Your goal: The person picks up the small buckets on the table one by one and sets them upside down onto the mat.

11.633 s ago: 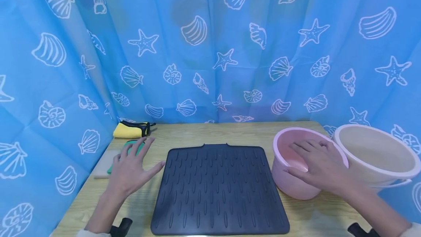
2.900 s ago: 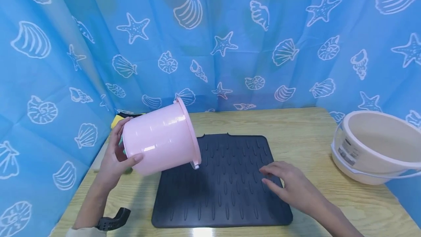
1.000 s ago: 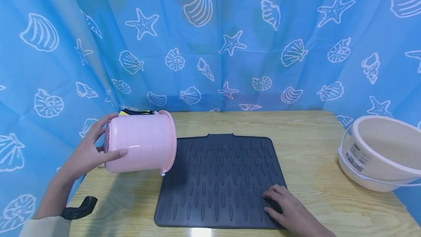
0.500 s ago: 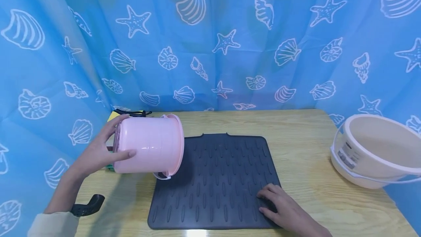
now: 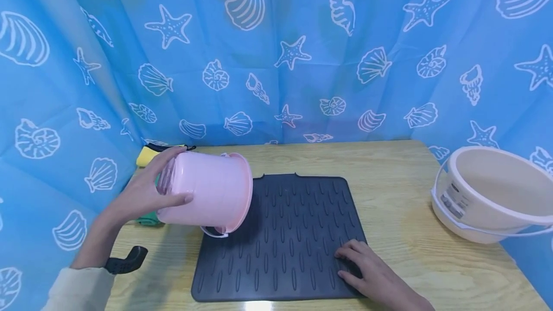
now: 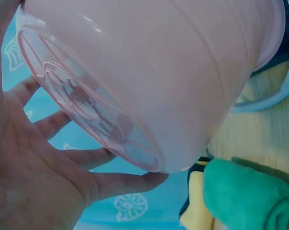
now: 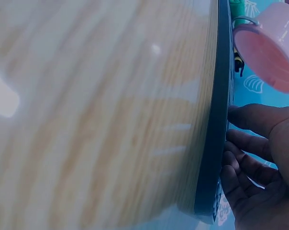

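Observation:
My left hand [image 5: 142,198] holds a pink bucket [image 5: 211,188] sideways by its base, thumb on the near wall and fingers spread round the bottom edge. Its mouth points right, above the left side of a black ridged mat [image 5: 298,229], and its handle hangs below the rim. In the left wrist view the ribbed underside of the pink bucket [image 6: 159,72] faces my palm. My right hand [image 5: 367,270] rests on the mat near its front right corner. Seen from the right wrist, the loosely bent fingers of my right hand [image 7: 264,163] have their tips at the mat's surface.
A larger cream bucket [image 5: 479,222] with a label stands upright at the right end of the wooden table [image 5: 389,176]. Rolled green cloth [image 5: 150,219] and a yellow one [image 5: 146,156] lie at the left, partly behind the pink bucket. A blue shell-patterned curtain [image 5: 276,61] hangs behind.
Earlier the pink bucket stood upright beside the cream one, under my right hand. It is now sideways in my left hand, lately shifted right over the mat. My right hand has come down onto the mat.

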`<state>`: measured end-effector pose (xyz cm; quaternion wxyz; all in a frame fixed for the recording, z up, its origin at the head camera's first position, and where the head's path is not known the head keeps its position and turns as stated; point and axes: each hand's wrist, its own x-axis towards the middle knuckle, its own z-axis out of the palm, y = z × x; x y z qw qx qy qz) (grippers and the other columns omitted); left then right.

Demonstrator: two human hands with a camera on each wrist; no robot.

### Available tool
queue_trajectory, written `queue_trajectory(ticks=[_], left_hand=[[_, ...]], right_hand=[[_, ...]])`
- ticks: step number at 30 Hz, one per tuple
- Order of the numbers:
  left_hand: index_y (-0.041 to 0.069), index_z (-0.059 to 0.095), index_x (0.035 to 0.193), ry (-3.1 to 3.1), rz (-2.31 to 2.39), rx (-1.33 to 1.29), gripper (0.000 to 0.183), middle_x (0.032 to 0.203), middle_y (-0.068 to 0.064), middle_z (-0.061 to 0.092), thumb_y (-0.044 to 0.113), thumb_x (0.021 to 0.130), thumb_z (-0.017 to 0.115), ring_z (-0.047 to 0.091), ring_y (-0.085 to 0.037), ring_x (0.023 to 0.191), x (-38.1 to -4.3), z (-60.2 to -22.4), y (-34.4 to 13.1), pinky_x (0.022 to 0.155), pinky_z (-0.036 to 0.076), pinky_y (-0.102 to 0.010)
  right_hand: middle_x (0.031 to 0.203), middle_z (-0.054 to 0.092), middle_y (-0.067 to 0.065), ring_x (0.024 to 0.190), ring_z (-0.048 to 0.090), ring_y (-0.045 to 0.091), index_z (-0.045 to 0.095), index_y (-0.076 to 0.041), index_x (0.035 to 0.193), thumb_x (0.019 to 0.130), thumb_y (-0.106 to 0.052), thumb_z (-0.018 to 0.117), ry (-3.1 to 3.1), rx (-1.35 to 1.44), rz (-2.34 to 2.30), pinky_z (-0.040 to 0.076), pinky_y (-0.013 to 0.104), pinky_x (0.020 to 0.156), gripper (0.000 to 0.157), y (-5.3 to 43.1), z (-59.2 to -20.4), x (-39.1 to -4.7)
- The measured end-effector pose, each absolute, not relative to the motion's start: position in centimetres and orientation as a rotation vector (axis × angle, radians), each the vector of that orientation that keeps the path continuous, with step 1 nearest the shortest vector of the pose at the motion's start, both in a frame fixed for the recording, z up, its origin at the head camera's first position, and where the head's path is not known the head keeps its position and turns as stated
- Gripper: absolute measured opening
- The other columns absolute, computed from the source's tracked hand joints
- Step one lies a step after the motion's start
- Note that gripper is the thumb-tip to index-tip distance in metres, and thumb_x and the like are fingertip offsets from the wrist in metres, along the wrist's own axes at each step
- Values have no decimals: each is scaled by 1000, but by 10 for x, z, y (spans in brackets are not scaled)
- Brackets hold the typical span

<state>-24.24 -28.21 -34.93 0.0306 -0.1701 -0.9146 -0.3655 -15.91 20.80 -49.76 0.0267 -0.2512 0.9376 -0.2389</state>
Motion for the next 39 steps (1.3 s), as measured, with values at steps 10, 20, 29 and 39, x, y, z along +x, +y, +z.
queue_trajectory(ticks=[10,20,29,39], left_hand=[[29,27,157,-2895,-991,-564,102,160,-10,22,48,76,85,35,-42,133,-246,-341,-263,87,48,-67],[27,27,158,-2950,-891,-568,106,164,-13,17,56,73,83,27,-47,142,-251,-336,-244,93,42,-72],[23,30,158,-2971,-797,-617,103,163,-15,17,59,75,80,23,-46,144,-256,-333,-228,97,38,-73],[25,32,157,-3011,-752,-613,102,163,-16,19,58,74,80,19,-46,146,-264,-330,-212,99,36,-74]], right_hand=[[109,53,-14,98,53,5,68,-19,113,89,-24,77,2901,-787,-743,53,36,86,26,209,-499,-159],[109,53,-14,98,53,6,68,-19,113,90,-24,76,2893,-826,-762,53,34,85,25,209,-501,-161],[109,53,-14,98,53,6,68,-18,113,90,-24,76,2871,-811,-771,53,34,85,25,210,-501,-161],[109,52,-15,97,52,5,68,-19,113,90,-24,76,2890,-827,-789,52,33,84,25,212,-501,-160]])
